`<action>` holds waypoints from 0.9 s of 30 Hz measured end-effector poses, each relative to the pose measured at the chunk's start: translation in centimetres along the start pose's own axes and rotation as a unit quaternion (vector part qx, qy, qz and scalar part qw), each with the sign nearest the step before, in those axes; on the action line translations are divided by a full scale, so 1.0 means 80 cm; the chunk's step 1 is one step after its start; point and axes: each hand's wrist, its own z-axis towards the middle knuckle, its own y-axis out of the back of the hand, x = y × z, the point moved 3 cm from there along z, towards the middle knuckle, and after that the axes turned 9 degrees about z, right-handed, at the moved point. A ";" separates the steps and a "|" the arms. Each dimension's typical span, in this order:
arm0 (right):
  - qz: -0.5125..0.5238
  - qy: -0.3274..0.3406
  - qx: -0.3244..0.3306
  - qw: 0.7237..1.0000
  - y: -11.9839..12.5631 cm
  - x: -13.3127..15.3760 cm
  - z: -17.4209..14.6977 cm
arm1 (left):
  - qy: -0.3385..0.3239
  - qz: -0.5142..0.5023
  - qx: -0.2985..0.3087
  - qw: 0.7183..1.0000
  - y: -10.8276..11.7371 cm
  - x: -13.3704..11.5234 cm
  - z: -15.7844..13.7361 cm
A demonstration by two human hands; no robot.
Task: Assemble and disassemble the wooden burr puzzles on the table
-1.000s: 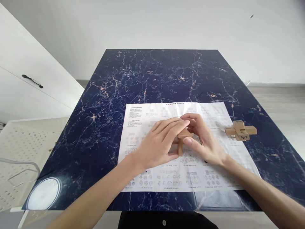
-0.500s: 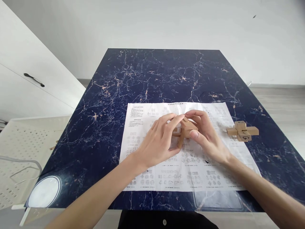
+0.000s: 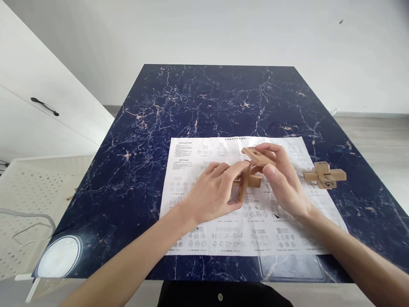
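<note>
My left hand (image 3: 212, 187) is closed around a partly joined wooden burr puzzle (image 3: 245, 182), whose left side is hidden behind my fingers. Between the thumb and fingers of my right hand (image 3: 284, 177) is a wooden puzzle piece (image 3: 258, 157), a notched bar with a dark mark on its upper face. That piece is tilted just above and to the right of the joined ones; whether they touch I cannot tell. Under both hands lies a creased white instruction sheet (image 3: 220, 230) printed with small diagrams.
A second, assembled wooden burr puzzle (image 3: 326, 175) with letters on its ends rests at the sheet's right edge. The dark blue marbled table (image 3: 198, 102) carries everything. A white perforated basket (image 3: 28, 183) stands left, below a white cabinet (image 3: 47, 76).
My right hand has lifted the notched piece up and away from the other joined pieces. My left hand stays almost in place, its fingers slightly lower.
</note>
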 end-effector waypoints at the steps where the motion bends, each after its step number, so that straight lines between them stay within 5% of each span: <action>1: 0.000 0.005 -0.006 1.000 0.004 -0.002 0.002 | 0.002 -0.006 0.005 1.000 -0.001 0.000 0.000; 6: -0.037 0.025 -0.074 0.996 0.015 -0.008 0.009 | 0.023 -0.039 -0.003 0.999 -0.001 0.003 0.000; 12: -0.215 0.062 -0.132 0.966 0.017 -0.006 0.014 | 0.030 -0.052 -0.022 0.998 0.003 0.003 0.001; 27: -0.402 0.048 -0.051 0.913 0.028 -0.035 0.017 | 0.118 -0.185 -0.040 0.975 0.006 0.012 -0.001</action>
